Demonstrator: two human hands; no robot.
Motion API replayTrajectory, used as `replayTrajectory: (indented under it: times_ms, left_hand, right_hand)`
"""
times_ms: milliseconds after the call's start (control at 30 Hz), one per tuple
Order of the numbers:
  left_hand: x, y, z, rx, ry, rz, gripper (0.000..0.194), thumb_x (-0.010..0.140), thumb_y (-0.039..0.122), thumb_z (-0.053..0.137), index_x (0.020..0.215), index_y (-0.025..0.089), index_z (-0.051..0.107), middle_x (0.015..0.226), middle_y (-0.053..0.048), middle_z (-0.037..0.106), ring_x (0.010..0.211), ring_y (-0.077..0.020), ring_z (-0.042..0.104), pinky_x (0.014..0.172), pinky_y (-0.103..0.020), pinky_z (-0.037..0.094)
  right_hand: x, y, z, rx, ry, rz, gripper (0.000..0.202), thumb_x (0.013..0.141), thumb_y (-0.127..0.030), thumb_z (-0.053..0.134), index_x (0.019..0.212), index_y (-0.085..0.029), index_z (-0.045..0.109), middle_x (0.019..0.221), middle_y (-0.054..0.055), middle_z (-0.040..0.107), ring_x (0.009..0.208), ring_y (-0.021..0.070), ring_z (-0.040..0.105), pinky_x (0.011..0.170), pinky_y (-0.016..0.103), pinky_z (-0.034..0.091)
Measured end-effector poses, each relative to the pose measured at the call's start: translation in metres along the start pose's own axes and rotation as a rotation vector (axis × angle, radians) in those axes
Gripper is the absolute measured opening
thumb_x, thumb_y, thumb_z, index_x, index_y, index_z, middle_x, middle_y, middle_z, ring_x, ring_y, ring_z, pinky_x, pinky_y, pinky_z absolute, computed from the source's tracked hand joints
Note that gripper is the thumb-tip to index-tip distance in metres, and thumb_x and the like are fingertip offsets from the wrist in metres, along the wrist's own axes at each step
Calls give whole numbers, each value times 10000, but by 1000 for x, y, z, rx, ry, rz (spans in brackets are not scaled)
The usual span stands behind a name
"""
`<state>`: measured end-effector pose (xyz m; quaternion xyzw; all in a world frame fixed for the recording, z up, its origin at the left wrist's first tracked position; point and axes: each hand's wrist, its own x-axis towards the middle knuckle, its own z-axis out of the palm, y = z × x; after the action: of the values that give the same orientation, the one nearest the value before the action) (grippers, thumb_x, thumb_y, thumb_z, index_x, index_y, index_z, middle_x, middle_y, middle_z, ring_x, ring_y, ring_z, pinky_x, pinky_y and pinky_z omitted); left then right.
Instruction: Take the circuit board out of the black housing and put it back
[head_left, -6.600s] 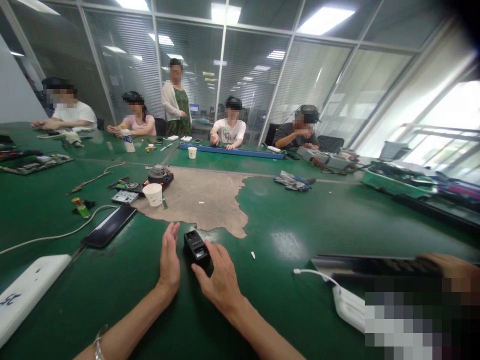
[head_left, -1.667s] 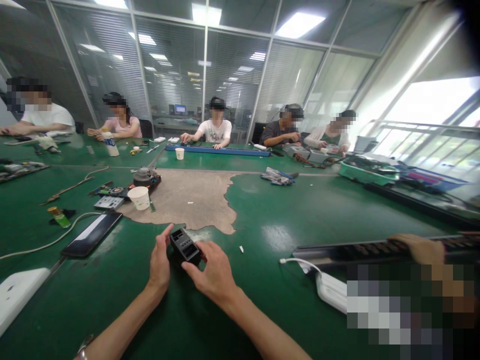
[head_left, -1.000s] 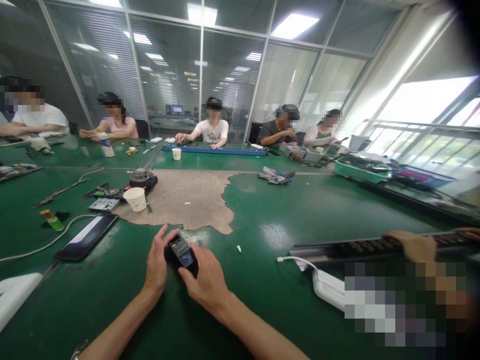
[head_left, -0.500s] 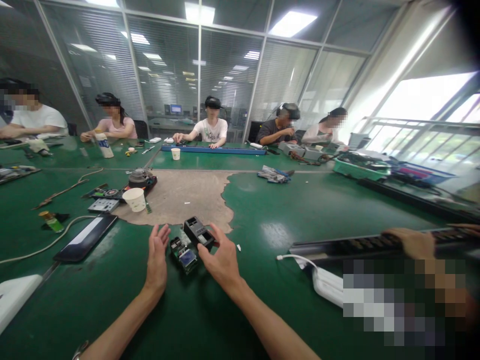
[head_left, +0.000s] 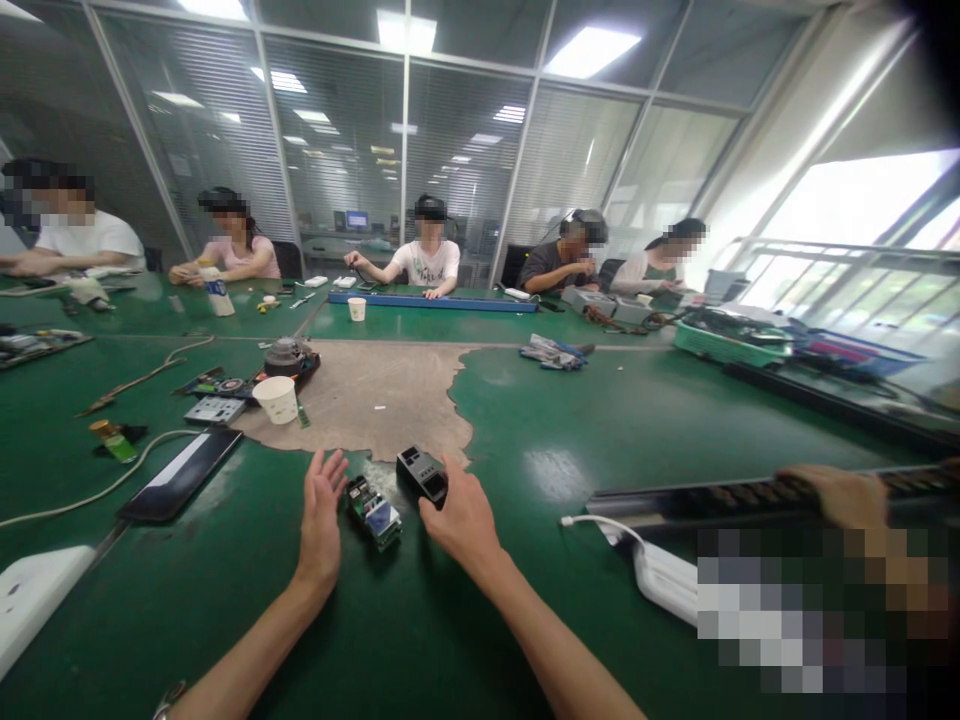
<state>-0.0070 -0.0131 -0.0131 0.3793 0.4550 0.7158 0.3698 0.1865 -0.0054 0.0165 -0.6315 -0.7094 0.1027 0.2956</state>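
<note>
A small circuit board with a bluish screen lies on the green table between my hands. My left hand is beside its left edge, fingers stretched and spread, with nothing in them. To the right of the board, my right hand grips a black plastic housing with rectangular cut-outs, thumb on the near side. The housing is tilted and sits close to the table's surface; the fingertips on its far side are partly hidden.
A brown sheet lies ahead, with a paper cup at its left. A dark phone and a white power strip are at left. On the right, a co-worker's hand rests on a long black bar. Co-workers sit across the table.
My right hand has moved the black housing rightward, off the circuit board, and a gap now shows between them. My left hand stays beside the board. Across the table, one co-worker's hand has risen.
</note>
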Motion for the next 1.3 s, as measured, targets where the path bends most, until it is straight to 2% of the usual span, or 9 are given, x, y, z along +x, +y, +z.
replayTrajectory:
  times_ms: [167, 300, 433, 600, 767, 967, 1100, 1167, 1300]
  left_hand:
    - [-1, 1, 0, 8, -14, -1, 589, 933, 562, 366, 1433, 252, 366, 1445, -134, 464, 1314, -251, 469, 1126, -470, 308]
    - [-1, 0, 1, 6, -13, -4, 589, 936, 559, 358, 1436, 247, 362, 1451, -137, 457, 1318, -252, 463, 1131, -472, 298]
    - [-1, 0, 2, 19, -1, 12, 582, 942, 548, 355, 1437, 242, 360, 1459, -135, 448, 1333, -244, 445, 1142, -464, 280]
    - [-3, 1, 3, 13, -16, 14, 591, 937, 563, 352, 1442, 257, 348, 1478, -133, 426, 1356, -243, 418, 1146, -459, 268]
    - [-4, 2, 3, 10, -17, 9, 573, 947, 551, 335, 1444, 265, 344, 1473, -120, 436, 1357, -226, 417, 1154, -439, 260]
    - [-7, 7, 3, 51, -35, 21, 549, 966, 521, 315, 1444, 255, 355, 1427, -75, 500, 1362, -190, 406, 1180, -402, 199]
    - [-7, 5, 2, 67, -54, -16, 581, 952, 565, 293, 1411, 233, 419, 1377, -92, 547, 1315, -226, 464, 1148, -444, 269]
    - [-6, 3, 1, 86, -56, -28, 588, 946, 578, 287, 1381, 224, 462, 1354, -99, 565, 1290, -238, 489, 1128, -453, 302]
    - [-5, 3, 0, 160, 9, 50, 539, 962, 535, 301, 1354, 220, 495, 1376, -86, 543, 1321, -211, 448, 1151, -409, 258]
  right_hand:
    - [1, 6, -4, -36, -29, -46, 774, 731, -369, 679, 1410, -135, 392, 1331, 167, 546, 1209, 357, 500, 994, 452, 426]
    - [2, 5, -7, -6, -33, -36, 637, 751, -284, 647, 1346, -139, 475, 1229, 151, 617, 1139, 332, 562, 974, 443, 449]
    - [1, -7, -13, 178, 62, -50, 616, 800, -328, 620, 1367, -149, 460, 1223, 134, 626, 1096, 280, 603, 928, 399, 498]
    - [-11, -28, -16, 395, 86, -215, 584, 831, -350, 623, 1366, -184, 462, 1254, 108, 607, 1095, 241, 600, 861, 344, 541]
    - [-25, -38, -7, 338, 67, -310, 601, 802, -319, 672, 1349, -169, 473, 1213, 123, 624, 1101, 280, 579, 959, 442, 486]
    - [-29, -40, 5, 342, 67, -338, 651, 787, -320, 718, 1357, -150, 454, 1168, 131, 633, 1051, 290, 582, 929, 463, 495]
    - [-32, -41, 11, 319, 63, -360, 640, 788, -310, 721, 1354, -162, 461, 1174, 120, 633, 1050, 282, 577, 940, 457, 484]
    - [-34, -41, 12, 290, 51, -364, 682, 768, -316, 736, 1366, -156, 449, 1195, 126, 623, 1070, 290, 566, 956, 468, 471]
    - [-38, -42, 14, 252, 20, -363, 824, 704, -371, 776, 1402, -137, 406, 1242, 152, 592, 1131, 328, 535, 992, 504, 441]
